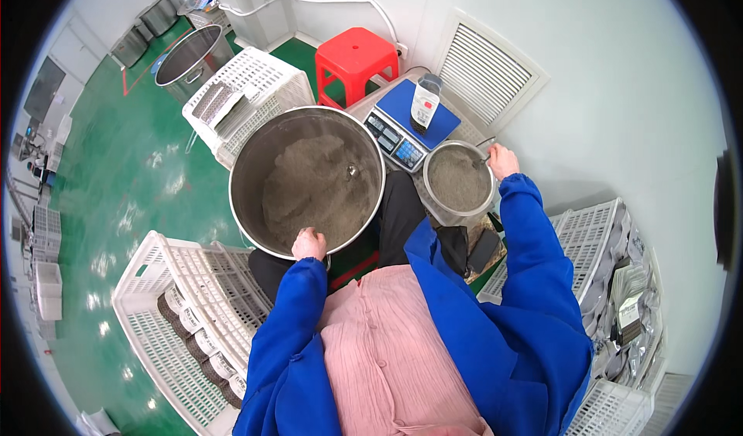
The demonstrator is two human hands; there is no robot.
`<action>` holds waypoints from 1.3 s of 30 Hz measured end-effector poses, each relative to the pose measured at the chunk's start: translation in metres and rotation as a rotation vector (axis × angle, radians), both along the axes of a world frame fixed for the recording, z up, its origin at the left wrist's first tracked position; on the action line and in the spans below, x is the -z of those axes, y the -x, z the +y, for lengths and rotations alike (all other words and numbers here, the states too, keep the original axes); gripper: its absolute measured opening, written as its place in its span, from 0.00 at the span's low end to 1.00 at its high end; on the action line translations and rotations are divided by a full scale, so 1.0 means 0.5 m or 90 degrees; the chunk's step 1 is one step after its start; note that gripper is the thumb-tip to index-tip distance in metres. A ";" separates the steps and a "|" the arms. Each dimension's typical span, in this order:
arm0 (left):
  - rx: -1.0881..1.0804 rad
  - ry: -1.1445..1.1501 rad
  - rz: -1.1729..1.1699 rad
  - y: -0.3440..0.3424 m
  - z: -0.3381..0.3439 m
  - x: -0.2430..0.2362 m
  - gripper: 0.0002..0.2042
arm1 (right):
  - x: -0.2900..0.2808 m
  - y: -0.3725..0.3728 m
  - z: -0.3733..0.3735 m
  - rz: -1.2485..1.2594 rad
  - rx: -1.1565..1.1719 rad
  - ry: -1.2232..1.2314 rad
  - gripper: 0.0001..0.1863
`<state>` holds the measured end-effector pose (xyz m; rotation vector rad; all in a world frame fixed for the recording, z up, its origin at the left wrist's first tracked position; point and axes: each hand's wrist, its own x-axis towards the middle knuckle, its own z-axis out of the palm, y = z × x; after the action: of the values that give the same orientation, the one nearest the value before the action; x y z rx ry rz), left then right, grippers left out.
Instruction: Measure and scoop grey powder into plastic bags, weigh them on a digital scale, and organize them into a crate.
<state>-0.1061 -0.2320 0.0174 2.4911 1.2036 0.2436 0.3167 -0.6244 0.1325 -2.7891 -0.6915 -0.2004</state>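
Currently, grey powder [317, 184] is being held in a big pot [246, 169], which is being straddled at the knees. Over the pot's near rim the left hand [309, 244] is being rested, its fingers curled in; whether anything is being gripped cannot be told. Just beside the bowl [457, 211], at its right rim, the right hand [503, 162] is being positioned with fingers bent inward; whether the rim or the thin handle [487, 140] by it is being grasped cannot be told. More powder is being contained in the bowl, to the right of the pot. Behind the bowl, a bag [425, 105] is being supported upright on the blue-topped scale [441, 131]. Beyond the pot, a red stool [354, 51] is being flanked on its left by a white crate [282, 92]. At lower left, a row of packs [203, 343] is being housed in another crate [139, 289].
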 end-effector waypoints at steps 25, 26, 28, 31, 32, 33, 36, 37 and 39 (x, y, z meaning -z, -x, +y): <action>0.019 0.056 0.096 -0.008 0.008 -0.001 0.13 | 0.132 -0.003 -0.138 0.587 0.423 -0.991 0.13; 0.020 0.025 0.054 0.001 0.009 0.003 0.14 | 0.091 -0.014 -0.109 0.598 0.398 -0.999 0.12; 0.026 0.049 0.070 -0.003 0.009 -0.012 0.16 | 0.007 -0.038 -0.057 0.600 0.324 -1.030 0.10; 0.027 0.023 0.063 -0.005 0.004 -0.010 0.14 | -0.105 -0.089 0.023 0.567 0.209 -1.037 0.11; 0.022 0.023 0.060 -0.003 0.003 -0.008 0.13 | -0.140 -0.105 0.056 0.567 0.199 -1.038 0.11; 0.020 0.019 0.052 -0.005 0.002 -0.009 0.13 | -0.174 -0.120 0.085 0.517 0.185 -1.000 0.11; 0.014 0.030 0.066 -0.001 -0.001 -0.009 0.14 | -0.246 -0.136 0.196 0.345 0.116 -0.849 0.15; 0.011 0.024 0.062 -0.003 -0.003 -0.009 0.14 | -0.258 -0.139 0.228 0.301 0.078 -0.798 0.15; 0.007 0.083 0.110 -0.010 0.000 -0.013 0.15 | -0.260 -0.127 0.289 0.197 0.025 -0.651 0.15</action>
<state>-0.1009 -0.2322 0.0236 2.4435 1.2304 -0.0541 0.3804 -0.4801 0.2625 -1.7918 -0.3098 -0.0834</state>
